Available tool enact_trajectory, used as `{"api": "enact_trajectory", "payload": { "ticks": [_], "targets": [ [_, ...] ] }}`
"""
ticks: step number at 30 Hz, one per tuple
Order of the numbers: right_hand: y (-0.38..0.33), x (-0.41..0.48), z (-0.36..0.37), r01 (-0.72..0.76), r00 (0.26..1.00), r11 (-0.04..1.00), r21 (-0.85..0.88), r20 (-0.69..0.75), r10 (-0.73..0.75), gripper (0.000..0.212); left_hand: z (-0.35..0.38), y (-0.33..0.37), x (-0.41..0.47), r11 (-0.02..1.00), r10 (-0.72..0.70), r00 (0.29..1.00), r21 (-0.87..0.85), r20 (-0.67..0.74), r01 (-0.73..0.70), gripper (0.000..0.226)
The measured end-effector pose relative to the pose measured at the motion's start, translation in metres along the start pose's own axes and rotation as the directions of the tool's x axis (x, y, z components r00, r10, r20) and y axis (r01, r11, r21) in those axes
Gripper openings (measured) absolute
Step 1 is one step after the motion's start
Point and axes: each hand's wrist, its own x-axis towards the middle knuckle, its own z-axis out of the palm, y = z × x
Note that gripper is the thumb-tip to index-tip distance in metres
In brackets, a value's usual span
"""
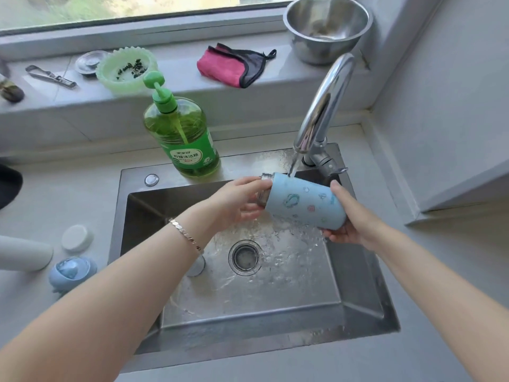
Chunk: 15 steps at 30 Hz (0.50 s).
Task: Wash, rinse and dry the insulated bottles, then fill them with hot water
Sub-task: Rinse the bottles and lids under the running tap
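Under faucet, tilted blue bottle

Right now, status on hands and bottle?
Left hand grips steel neck, right hand grips base. Pale blue insulated bottle sideways under running chrome tap. Nothing blocking.

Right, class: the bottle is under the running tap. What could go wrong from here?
1. The bottle is wet and the left hand and right hand grip only its ends, so it might slip into the sink.
2. Water hits its side, not its mouth, and may splash onto the counter.
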Motion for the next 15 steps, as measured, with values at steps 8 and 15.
{"api": "enact_trajectory", "payload": {
  "ticks": [8, 15],
  "targets": [
    [0.006, -0.007, 0.01, 0.383, 0.895, 0.69, -0.614, 0.062, -0.442, 0.084, 0.019, 0.0, -0.01, 0.778, 0.424, 0.893, 0.566, -0.151, -0.273, 0.046],
    [0.014, 0.004, 0.056, 0.527, 0.748, 0.62, -0.581, -0.029, -0.663, 0.073, 0.019, -0.011, -0.034, 0.731, 0.567, 0.816, 0.527, -0.116, -0.433, 0.059]
  ]
}}
